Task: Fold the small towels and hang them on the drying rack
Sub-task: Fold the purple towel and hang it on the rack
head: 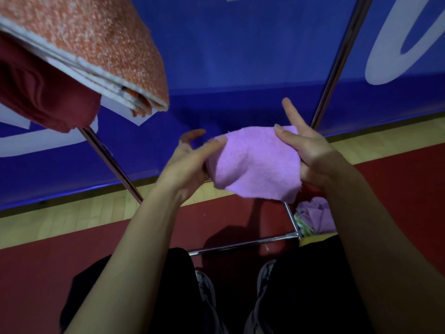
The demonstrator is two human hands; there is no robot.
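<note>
A: Holding the purple towel (255, 165) between both hands, you have it up in front of you, above the red floor (72, 261) and the low bar of the drying rack (243, 244).

B: How do your hands sit on it?

A: Your right hand (305, 153) pinches the towel's right edge, thumb on the near face, while the index finger sticks up free. Your left hand (185, 162) grips the left edge, thumb tip on the cloth; the other fingers curl behind it.

B: Where are the other towels?

A: A folded orange towel (96, 44) hangs at upper left, over a dark red cloth (41, 92). More purple cloth (315, 213) lies bunched on the floor by the rack's corner, just past your right forearm.

B: And behind?

A: A blue banner (228, 68) with white shapes, crossed by the rack's slanted poles.
</note>
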